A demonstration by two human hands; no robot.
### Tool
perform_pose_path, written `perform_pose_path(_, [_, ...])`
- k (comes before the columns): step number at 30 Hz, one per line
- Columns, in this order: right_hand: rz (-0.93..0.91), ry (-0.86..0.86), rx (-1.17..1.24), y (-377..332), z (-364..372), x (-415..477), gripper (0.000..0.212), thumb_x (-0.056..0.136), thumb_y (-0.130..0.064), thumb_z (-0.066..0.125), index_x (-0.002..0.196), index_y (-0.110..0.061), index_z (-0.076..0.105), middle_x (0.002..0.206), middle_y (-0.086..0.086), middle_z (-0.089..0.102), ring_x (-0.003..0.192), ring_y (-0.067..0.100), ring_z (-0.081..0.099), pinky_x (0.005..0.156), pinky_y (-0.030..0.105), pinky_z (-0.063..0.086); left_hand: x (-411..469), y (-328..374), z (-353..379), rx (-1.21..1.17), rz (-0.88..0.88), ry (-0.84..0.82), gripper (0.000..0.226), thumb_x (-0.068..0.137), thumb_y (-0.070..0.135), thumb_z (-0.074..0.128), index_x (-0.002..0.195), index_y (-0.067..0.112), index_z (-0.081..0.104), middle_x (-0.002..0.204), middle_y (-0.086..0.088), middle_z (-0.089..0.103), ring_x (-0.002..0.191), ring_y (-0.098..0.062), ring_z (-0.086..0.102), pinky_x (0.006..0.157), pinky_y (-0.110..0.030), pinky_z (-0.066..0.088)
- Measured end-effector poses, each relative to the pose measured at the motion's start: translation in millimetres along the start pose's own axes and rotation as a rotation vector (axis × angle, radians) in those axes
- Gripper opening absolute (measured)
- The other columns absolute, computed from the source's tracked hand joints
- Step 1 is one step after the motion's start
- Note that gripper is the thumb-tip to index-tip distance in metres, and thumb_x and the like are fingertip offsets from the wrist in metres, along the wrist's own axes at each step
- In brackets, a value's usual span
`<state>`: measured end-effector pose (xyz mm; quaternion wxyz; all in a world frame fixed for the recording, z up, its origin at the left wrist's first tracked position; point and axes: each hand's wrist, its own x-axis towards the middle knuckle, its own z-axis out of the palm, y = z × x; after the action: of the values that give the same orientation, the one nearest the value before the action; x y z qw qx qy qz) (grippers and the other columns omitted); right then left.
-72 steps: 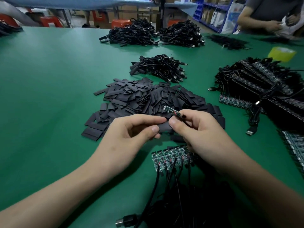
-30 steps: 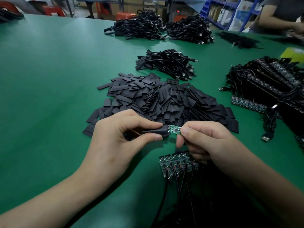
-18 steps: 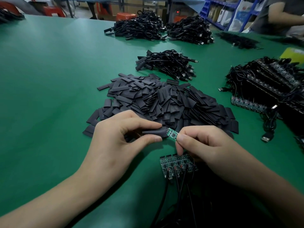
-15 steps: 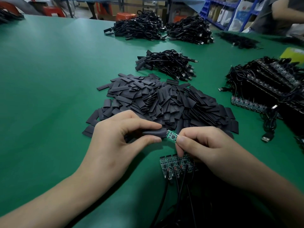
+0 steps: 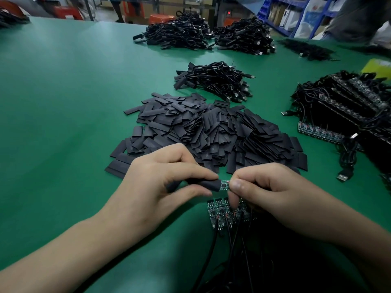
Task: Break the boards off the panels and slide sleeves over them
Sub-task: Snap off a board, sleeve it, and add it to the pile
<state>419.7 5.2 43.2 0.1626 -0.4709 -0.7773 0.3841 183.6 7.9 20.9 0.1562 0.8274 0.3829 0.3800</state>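
Leads (image 5: 212,248): we see black leads running from the panel toward us across the bench (image 5: 63,92).
Panel (image 5: 218,212): a short row of green boards lying flat on the bench, just under both hands. The right fingers cover part of it.
Left hand (image 5: 156,187): the grip pinches the sleeve (image 5: 206,183) between thumb and forefinger, held above the bench.
Right hand (image 5: 270,193): the grip pinches the other end of the board (image 5: 224,185) with thumb and forefinger.
Board: one end sits inside the sleeve. We see only a short green strip between the sleeve mouth and the right fingertips, roughly level.
Pile (image 5: 211,132): loose flat black sleeves heaped just beyond the hands.
Stack (image 5: 349,106): more panels with leads on the right, well apart from the hands. A USB plug (image 5: 343,177) lies at its near side.
Bundle (image 5: 215,81): coiled black cables beyond the pile.
Far heaps (image 5: 179,37): two bigger cable heaps near the far bench edge.
Roll (image 5: 378,67): yellow, at the right edge, cropped.
Person (image 5: 355,15): far right corner, blurred.
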Motion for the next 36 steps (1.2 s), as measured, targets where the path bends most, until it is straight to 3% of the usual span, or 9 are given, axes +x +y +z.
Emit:
perform_pose_path(4, [0.013, -0.04, 0.022, 0.5, -2.2, -0.5, 0.041, 0.09, -0.065, 0.041, 0.085, -0.036, 0.071, 0.057, -0.008, 0.038, 0.052, 0.01, 0.035, 0.053, 0.034, 0.03, -0.1, 1.2, 1.2, -0.047, -0.008, -0.001, 0.024, 0.078, 0.034, 0.079, 0.1, 0.025, 0.081, 0.081, 0.011, 0.061, 0.077, -0.002, 0.06, 0.072, -0.015, 0.045])
perform_pose_path(10, [-0.063, 0.014, 0.017, -0.8, 8.0, 0.7, 0.031, 0.102, -0.049, 0.049, 0.087, -0.033, 0.072, 0.057, -0.007, 0.041, 0.051, 0.004, 0.035, 0.051, 0.023, 0.029, -3.7, 2.6, 5.7, -0.047, -0.014, 0.009, 0.023, 0.081, 0.033, 0.077, 0.102, 0.025, 0.08, 0.081, 0.012, 0.058, 0.077, 0.001, 0.059, 0.073, -0.012, 0.042])
perform_pose_path(15, [-0.157, 0.351, 0.101, -5.2, 12.7, 1.1, 0.008, 0.089, -0.032, 0.068, 0.097, -0.032, 0.066, 0.069, -0.005, 0.067, 0.058, 0.006, 0.056, 0.056, 0.018, 0.045, -1.2, 1.3, 4.6, -0.094, -0.115, 0.122, 0.021, 0.079, 0.035, 0.078, 0.1, 0.03, 0.08, 0.081, 0.011, 0.063, 0.078, -0.007, 0.062, 0.072, -0.015, 0.044])
perform_pose_path(18, [-0.273, 0.476, -0.041, -7.0, 13.1, -0.8, 0.008, 0.088, -0.021, 0.072, 0.091, -0.028, 0.068, 0.074, -0.007, 0.07, 0.067, 0.014, 0.067, 0.06, 0.027, 0.052, -0.6, 0.3, 3.3, -0.145, -0.172, 0.164, 0.02, 0.077, 0.035, 0.078, 0.097, 0.033, 0.079, 0.081, 0.013, 0.064, 0.079, -0.006, 0.062, 0.072, -0.011, 0.041])
perform_pose_path(23, [-0.353, 0.59, -0.215, -6.8, 14.9, -0.5, 0.007, 0.088, -0.017, 0.078, 0.088, -0.023, 0.075, 0.076, -0.015, 0.072, 0.071, 0.004, 0.069, 0.061, 0.024, 0.052, -0.3, 2.0, 2.4, -0.173, -0.169, 0.168, 0.02, 0.077, 0.034, 0.078, 0.097, 0.031, 0.079, 0.083, 0.01, 0.066, 0.081, -0.009, 0.064, 0.073, -0.012, 0.043])
perform_pose_path(30, [-0.424, 0.608, -0.307, -5.1, 16.7, 0.3, 0.004, 0.086, -0.014, 0.076, 0.089, -0.016, 0.078, 0.084, -0.014, 0.073, 0.079, 0.001, 0.069, 0.069, 0.023, 0.053, -1.6, 2.8, 3.3, -0.142, -0.136, 0.153, 0.02, 0.078, 0.032, 0.078, 0.098, 0.026, 0.08, 0.084, 0.01, 0.065, 0.081, -0.006, 0.063, 0.075, -0.012, 0.043])
perform_pose_path(36, [-0.398, 0.604, -0.278, -5.0, 18.9, 0.8, 0.004, 0.087, -0.015, 0.074, 0.088, -0.019, 0.076, 0.073, -0.01, 0.07, 0.069, 0.006, 0.067, 0.062, 0.025, 0.05, -1.9, 2.1, 2.3, -0.108, -0.115, 0.145, 0.021, 0.079, 0.032, 0.078, 0.099, 0.025, 0.08, 0.083, 0.011, 0.065, 0.08, -0.005, 0.063, 0.074, -0.012, 0.043])
